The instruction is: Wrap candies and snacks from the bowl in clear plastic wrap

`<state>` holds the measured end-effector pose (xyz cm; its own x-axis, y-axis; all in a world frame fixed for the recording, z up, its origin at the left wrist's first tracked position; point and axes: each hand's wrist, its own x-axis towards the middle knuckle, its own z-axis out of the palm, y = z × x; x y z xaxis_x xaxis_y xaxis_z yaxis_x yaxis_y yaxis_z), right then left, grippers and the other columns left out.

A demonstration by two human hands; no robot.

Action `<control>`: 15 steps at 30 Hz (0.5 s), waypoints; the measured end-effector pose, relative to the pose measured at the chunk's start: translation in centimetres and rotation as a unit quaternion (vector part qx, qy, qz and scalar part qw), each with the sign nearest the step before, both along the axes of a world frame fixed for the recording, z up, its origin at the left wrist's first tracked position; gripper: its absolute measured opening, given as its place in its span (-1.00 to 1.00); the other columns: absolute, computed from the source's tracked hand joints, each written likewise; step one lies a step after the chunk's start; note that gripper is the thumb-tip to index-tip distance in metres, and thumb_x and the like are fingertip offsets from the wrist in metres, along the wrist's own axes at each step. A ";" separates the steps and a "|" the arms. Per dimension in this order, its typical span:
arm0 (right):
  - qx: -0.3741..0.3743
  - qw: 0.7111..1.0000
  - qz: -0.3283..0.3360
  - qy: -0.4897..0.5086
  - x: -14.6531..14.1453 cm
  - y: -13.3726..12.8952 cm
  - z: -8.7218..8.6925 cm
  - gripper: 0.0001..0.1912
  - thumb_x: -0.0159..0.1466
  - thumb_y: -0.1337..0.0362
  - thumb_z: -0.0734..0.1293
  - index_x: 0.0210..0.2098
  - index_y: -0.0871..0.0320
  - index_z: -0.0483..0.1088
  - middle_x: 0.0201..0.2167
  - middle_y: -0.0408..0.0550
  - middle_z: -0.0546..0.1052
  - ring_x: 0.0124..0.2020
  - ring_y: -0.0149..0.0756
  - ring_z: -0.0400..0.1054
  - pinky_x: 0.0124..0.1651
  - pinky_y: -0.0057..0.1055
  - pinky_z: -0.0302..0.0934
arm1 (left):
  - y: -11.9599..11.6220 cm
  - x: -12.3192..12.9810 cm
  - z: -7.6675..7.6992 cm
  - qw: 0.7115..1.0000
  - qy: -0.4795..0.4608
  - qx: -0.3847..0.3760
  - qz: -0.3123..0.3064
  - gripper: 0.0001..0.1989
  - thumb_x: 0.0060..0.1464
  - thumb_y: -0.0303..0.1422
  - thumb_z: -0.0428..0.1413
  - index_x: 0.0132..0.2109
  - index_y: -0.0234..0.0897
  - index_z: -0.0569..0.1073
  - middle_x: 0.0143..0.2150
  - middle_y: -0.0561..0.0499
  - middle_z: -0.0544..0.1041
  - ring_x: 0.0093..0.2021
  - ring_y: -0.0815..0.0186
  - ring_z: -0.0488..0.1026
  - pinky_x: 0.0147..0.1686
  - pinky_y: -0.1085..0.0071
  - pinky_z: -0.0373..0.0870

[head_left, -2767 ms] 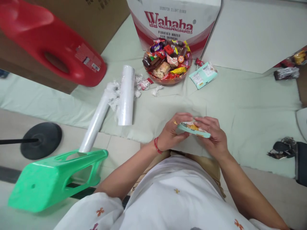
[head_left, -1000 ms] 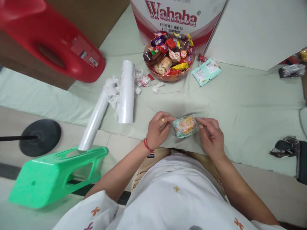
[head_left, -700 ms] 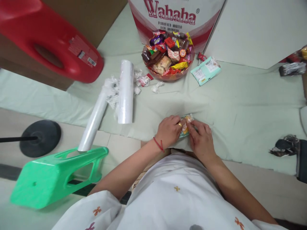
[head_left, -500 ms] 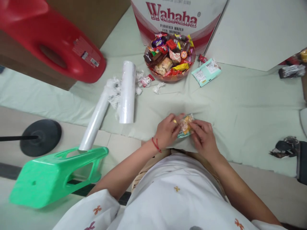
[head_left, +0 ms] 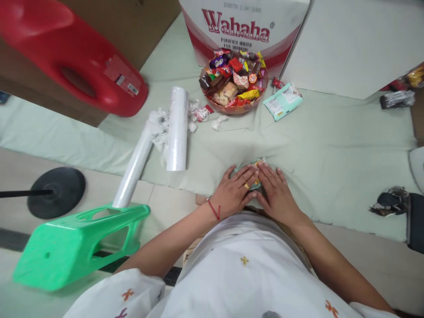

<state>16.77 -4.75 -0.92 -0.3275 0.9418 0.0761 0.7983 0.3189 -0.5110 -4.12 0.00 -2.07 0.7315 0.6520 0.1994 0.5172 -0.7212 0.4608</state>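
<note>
A small clear-and-green wrapper with something yellow-orange inside (head_left: pixel 257 180) lies flat at the near edge of the pale green cloth. My left hand (head_left: pixel 236 187) rests over its left part, fingers stretched out, a gold ring on one finger and a red string at the wrist. Across the right part lies my right hand (head_left: pixel 275 190), its fingers also extended flat. Both hands cover most of the wrapper, so its full shape is hidden. Further off, a teal snack packet (head_left: pixel 282 102) lies beside a glass bowl of wrapped sweets (head_left: pixel 241 108).
A Wahaha carton (head_left: pixel 238 31) stands behind the bowl. To the left are a white film roll (head_left: pixel 177 132), crumpled plastic (head_left: pixel 160 128), a red jug (head_left: pixel 109 75) and a green plastic holder (head_left: pixel 56 247) with another roll (head_left: pixel 132 172). Keys (head_left: pixel 392 201) lie at the right.
Both hands have gone from pinching and fingering the wrapper to lying flat over it with fingers extended. The wrapper is now more covered. The view has shifted slightly.
</note>
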 end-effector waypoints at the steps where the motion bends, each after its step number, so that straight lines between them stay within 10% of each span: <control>1: -0.007 1.000 0.001 0.026 0.4 0.1 0.3 -0.29 0.50 0.12 0.21 0.54 -0.01 -0.10 0.51 0.07 0.13 0.53 -0.07 -0.03 0.51 0.22 -0.14 | 0.0 -0.2 0.0 1.000 -0.015 0.002 -0.003 -0.39 0.43 -0.13 -0.04 0.49 -0.26 0.14 0.47 -0.23 0.27 0.49 0.05 0.17 0.46 -0.08 -0.07; 7: 0.059 0.997 0.003 0.056 0.9 -0.2 1.1 -0.33 0.49 0.19 0.23 0.53 -0.05 -0.02 0.47 0.02 0.23 0.52 -0.13 0.00 0.53 0.13 -0.15 | 0.5 -1.6 0.0 0.971 -0.205 -0.001 0.125 -0.55 0.43 -0.34 -0.08 0.39 -0.16 0.30 0.33 -0.18 0.46 0.43 0.15 0.28 0.39 0.04 0.19; 15: 0.010 0.999 0.034 0.016 -0.8 -0.5 1.0 -0.45 0.47 0.24 0.24 0.43 0.06 0.23 0.42 0.05 0.30 0.49 -0.07 0.08 0.51 0.19 -0.06 | 0.5 -0.6 -0.6 0.993 -0.110 -0.011 0.048 -0.57 0.31 -0.50 -0.03 0.24 -0.16 0.47 0.25 -0.14 0.55 0.31 0.16 0.43 0.33 -0.02 0.25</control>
<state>15.98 -5.26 0.05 -0.3880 0.9154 0.1068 0.7573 0.3827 -0.5291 -4.73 0.53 -2.68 0.6066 0.7222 0.3325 0.4670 -0.6621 0.5861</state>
